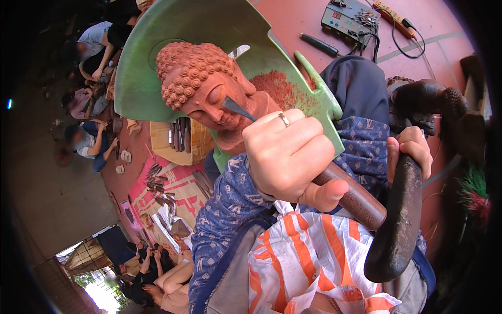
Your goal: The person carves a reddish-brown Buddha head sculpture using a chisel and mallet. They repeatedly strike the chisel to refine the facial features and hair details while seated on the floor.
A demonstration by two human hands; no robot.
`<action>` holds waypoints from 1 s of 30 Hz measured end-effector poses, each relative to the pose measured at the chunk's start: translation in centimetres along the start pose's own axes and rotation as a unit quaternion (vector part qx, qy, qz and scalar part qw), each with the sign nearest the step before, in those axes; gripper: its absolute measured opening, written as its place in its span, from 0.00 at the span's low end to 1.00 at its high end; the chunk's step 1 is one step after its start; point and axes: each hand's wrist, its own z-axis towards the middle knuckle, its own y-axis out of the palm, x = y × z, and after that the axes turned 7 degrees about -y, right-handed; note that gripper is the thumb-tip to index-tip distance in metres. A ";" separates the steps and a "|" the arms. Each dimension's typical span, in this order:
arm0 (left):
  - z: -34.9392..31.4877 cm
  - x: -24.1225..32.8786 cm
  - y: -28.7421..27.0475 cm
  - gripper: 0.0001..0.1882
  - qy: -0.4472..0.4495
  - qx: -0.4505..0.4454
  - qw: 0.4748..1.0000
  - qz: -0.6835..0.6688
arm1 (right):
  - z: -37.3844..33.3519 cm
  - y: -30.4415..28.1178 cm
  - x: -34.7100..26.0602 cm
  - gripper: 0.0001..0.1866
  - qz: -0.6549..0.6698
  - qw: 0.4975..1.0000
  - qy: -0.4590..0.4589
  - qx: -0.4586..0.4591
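Here's the carved head (209, 86), reddish-brown with tight curls, leaning inside a green plastic chair (133, 68), shavings (282, 89) heaped right beside it. The left hand (290, 152) is clenched round a chisel (355, 196), blade slanting over the face by the nose and cheek; whether it touches, I can't tell. And that fist is the big obstruction, blocking our view of the neck and base! Over on the right, the right hand (413, 152) grips a dark mallet (397, 225), its thick end hanging just by the chisel's butt. A striped orange-and-white cloth (308, 256) covers the lap below.

Up top, a grey control box (348, 23) with small bits on it, a pen-like handpiece (319, 45) near it, and a power strip (392, 13), cables looping across the tiles. A dark carved figure (426, 97) lies at the right. Left of the chair, dark tools (180, 135) sit on cardboard (201, 141), more on a pink mat (180, 196), with other people (97, 44) seated beyond.
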 end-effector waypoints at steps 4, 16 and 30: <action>0.1 -0.6 0.2 0.31 0.015 0.016 0.999 0.025 | -0.3 0.1 0.3 0.16 -0.002 1.000 0.014 -0.001; 0.3 -0.9 0.0 0.31 0.013 0.014 0.999 0.034 | -0.4 0.1 0.3 0.16 0.022 1.000 0.020 -0.003; 0.7 -1.1 0.0 0.30 0.008 0.033 0.999 0.032 | -0.3 0.3 0.0 0.16 0.043 0.998 0.053 0.010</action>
